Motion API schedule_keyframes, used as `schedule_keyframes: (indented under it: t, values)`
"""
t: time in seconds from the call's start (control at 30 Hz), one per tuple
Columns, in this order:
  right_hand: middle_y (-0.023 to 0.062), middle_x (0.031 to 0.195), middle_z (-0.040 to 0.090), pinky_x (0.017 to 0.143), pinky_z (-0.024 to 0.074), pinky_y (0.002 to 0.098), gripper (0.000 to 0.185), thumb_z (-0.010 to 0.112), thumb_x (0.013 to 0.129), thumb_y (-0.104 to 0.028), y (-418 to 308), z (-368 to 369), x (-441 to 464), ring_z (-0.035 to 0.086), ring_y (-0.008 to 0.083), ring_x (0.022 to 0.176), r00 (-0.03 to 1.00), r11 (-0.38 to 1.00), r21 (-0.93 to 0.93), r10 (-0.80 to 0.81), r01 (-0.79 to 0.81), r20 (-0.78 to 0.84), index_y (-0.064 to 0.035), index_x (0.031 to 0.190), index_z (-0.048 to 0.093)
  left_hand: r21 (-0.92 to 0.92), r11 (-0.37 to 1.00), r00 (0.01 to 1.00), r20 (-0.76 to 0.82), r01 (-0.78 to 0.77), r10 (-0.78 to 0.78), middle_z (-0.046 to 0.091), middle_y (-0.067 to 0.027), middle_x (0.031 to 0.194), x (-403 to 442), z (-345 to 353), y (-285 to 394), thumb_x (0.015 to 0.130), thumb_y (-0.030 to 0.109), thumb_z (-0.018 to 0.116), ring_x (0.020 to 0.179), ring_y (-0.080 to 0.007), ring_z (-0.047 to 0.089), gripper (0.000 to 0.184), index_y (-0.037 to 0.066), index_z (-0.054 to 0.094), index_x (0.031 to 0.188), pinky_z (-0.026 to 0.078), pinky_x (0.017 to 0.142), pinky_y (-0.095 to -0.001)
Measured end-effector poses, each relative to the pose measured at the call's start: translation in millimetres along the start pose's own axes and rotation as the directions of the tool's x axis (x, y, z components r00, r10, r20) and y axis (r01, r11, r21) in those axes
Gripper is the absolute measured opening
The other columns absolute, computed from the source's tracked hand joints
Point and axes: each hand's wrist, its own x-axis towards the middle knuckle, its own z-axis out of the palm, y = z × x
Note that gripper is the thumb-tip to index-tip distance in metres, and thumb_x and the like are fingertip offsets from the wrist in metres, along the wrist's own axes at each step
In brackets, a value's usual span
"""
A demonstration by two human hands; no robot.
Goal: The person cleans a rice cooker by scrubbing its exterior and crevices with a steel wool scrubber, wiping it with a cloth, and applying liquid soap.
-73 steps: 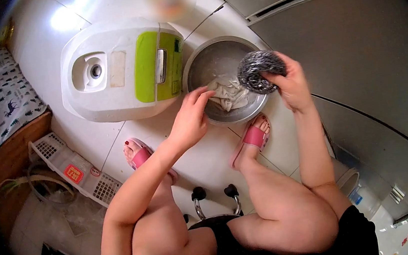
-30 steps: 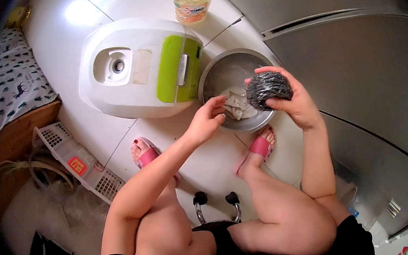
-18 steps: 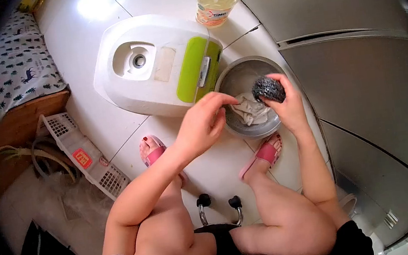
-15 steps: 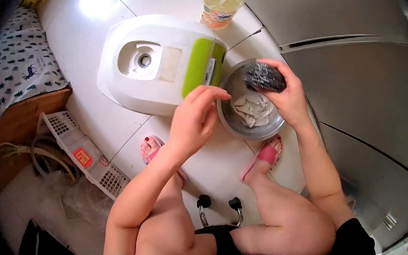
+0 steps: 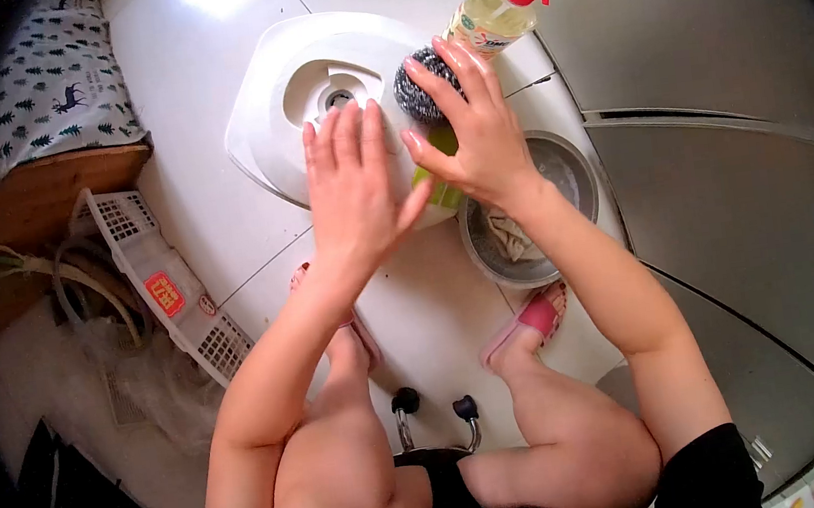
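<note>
A white appliance [image 5: 263, 135] with a green panel and a round recess on top sits on the tiled floor. My left hand [image 5: 352, 195] lies over it near the recess, fingers stretched out flat and holding nothing. My right hand [image 5: 482, 135] grips a dark, silvery scouring pad [image 5: 417, 90] above the appliance's right side, partly covering the green panel. Below my right wrist is a metal basin [image 5: 579, 174] with a crumpled pale cloth [image 5: 514, 240] in it, partly hidden by my forearm.
Behind my right hand stands a soap bottle [image 5: 490, 16] with a red pump. Silver cabinet fronts [image 5: 710, 179] line the right. On the left are a white plastic basket [image 5: 175, 285] and a patterned cloth [image 5: 57, 93] over a wooden edge. Pink slippers [image 5: 535, 320] are on my feet.
My right hand has carried the scouring pad from over the basin up and left to the appliance. My left hand has opened out flat on the appliance. The view has shifted slightly.
</note>
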Motion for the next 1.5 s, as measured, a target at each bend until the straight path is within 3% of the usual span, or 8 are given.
schedule_keyframes:
  t: [0.07,0.3,0.47,0.87,1.03,1.1,1.3,1.5]
  values:
    - [0.0204,0.154,0.037,0.117,0.0309,0.0517,0.058,0.071,0.088,-0.028,5.5,4.0,-10.5,0.034,0.0445,0.14,0.999,1.0,-0.004,0.024,-0.024,0.029,-0.0181,0.143,0.055,0.087,0.996,0.998,0.056,-0.004,-0.001,0.039,-0.0248,0.147,0.0,8.3,8.8,0.066,0.065,0.079,0.143,-0.0378,0.03,0.121,-0.009,0.031,0.149,0.011,0.122,-0.0613]
    - [0.0208,0.155,0.037,0.117,0.03,0.0508,0.051,0.078,0.081,-0.026,25.3,5.9,6.7,0.036,0.0444,0.14,0.995,0.962,0.254,0.084,-0.097,0.063,-0.03,0.13,0.067,0.057,0.998,0.999,0.035,-0.002,0.0,0.034,-0.0211,0.151,-4.2,19.0,1.0,0.064,0.072,0.076,0.145,-0.0363,0.027,0.131,-0.007,0.023,0.153,0.005,0.122,-0.0604]
    - [0.0154,0.138,0.05,0.109,0.0422,0.044,0.051,0.08,0.075,-0.023,39.0,-4.1,31.4,0.051,0.0335,0.129,0.975,0.909,0.397,0.045,-0.132,0.219,-0.0283,0.124,0.072,0.037,0.999,0.998,0.057,0.025,-0.027,0.033,-0.02,0.151,-4.1,14.5,3.3,0.062,0.069,0.079,0.145,-0.035,0.028,0.133,-0.007,0.02,0.153,0.006,0.123,-0.0592]
    - [0.0201,0.132,0.048,0.109,0.0393,0.0493,0.055,0.079,0.081,-0.036,-28.2,9.1,-41.2,0.048,0.0426,0.124,0.98,0.958,0.212,0.175,-0.192,0.097,-0.0274,0.133,0.066,-0.117,0.992,0.969,0.239,-0.043,0.07,0.034,-0.0138,0.153,-32.5,-27.3,-34.0,0.05,0.05,0.092,0.147,-0.0311,0.028,0.136,0.006,0.02,0.157,0.004,0.126,-0.0539]
    - [0.018,0.147,0.041,0.116,0.0257,0.0568,0.055,0.071,0.089,-0.039,-57.0,16.4,-65.8,0.036,0.0445,0.137,0.979,0.979,0.09,0.171,-0.181,0.11,-0.0293,0.141,0.057,-0.128,0.989,0.948,0.297,-0.079,0.114,0.038,-0.0112,0.151,-37.9,-45.6,-45.1,0.065,0.041,0.086,0.144,-0.0292,0.032,0.113,0.006,0.028,0.154,0.011,0.126,-0.0528]
    - [0.0189,0.148,0.041,0.115,0.0284,0.0533,0.049,0.077,0.085,-0.027,-65.7,7.7,-67.3,0.039,0.0432,0.135,0.989,0.993,-0.013,0.12,-0.12,0.087,-0.0205,0.132,0.063,-0.157,0.984,0.944,0.303,-0.083,0.128,0.04,-0.0124,0.149,-35.5,-55.2,-46.9,0.076,0.033,0.079,0.143,-0.0299,0.034,0.093,0.006,0.032,0.153,0.013,0.125,-0.053]
    - [0.0117,0.138,0.05,0.103,0.0374,0.05,0.041,0.081,0.078,-0.018,-41.6,18.8,-71.7,0.046,0.0366,0.122,0.997,0.997,0.053,0.065,-0.063,-0.044,-0.0155,0.115,0.064,-0.058,0.998,0.999,-0.052,-0.013,0.01,0.043,-0.0152,0.148,-20.3,-17.8,-38.1,0.087,0.009,0.057,0.143,-0.0301,0.036,0.059,0.005,0.046,0.145,0.017,0.123,-0.0537]
    - [0.011,0.12,0.054,0.096,0.0416,0.0466,0.036,0.076,0.078,-0.01,-23.8,39.3,-1.9,0.047,0.0368,0.109,0.989,0.989,0.039,-0.14,0.142,-0.049,-0.0146,0.111,0.064,0.153,0.988,0.999,0.0,0.037,-0.038,0.038,-0.0173,0.155,-14.2,-6.7,-33.8,0.098,0.031,0.047,0.146,-0.0323,0.033,0.063,-0.003,0.038,0.15,0.011,0.124,-0.0531]
